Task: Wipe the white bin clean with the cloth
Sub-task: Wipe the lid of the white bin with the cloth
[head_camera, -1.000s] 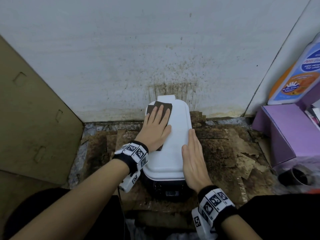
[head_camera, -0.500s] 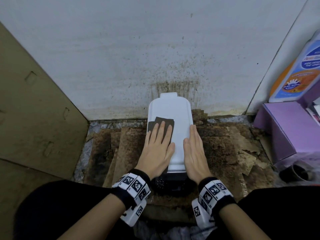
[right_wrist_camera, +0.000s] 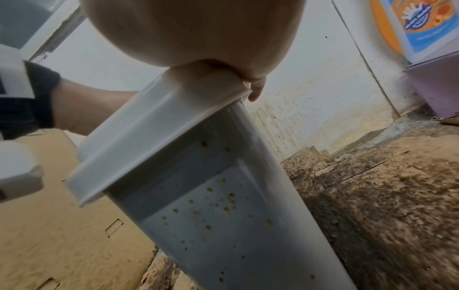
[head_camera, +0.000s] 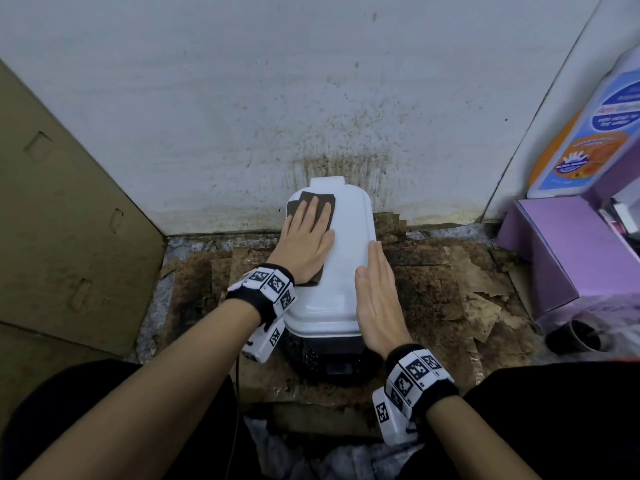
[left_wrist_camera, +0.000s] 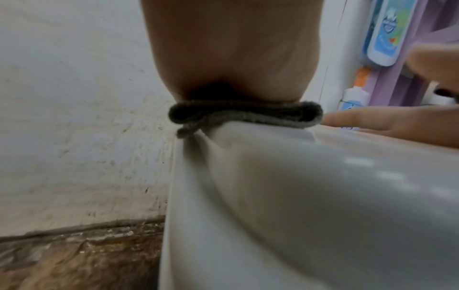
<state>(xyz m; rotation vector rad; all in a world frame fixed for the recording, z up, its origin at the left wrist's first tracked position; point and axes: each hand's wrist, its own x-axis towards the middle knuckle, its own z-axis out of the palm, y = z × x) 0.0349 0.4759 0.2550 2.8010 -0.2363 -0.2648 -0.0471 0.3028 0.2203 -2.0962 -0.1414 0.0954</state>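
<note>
Left hand (head_camera: 304,242) flat, fingers straight, pressing the dark cloth (head_camera: 317,202) onto the far left corner of the white bin (head_camera: 341,271) lid. Right hand (head_camera: 375,299) flat and relaxed along the lid's right edge, holding nothing. Bin stands on the stained cardboard floor (head_camera: 440,289), back against the spattered wall (head_camera: 311,98). Bin side (right_wrist_camera: 218,225) speckled brown. Purple box (head_camera: 554,251) at right.

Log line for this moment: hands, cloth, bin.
left hand: flat on cloth, far end of bin lid | right hand: flat, steadying white bin edge | bin side: spots remain
</note>
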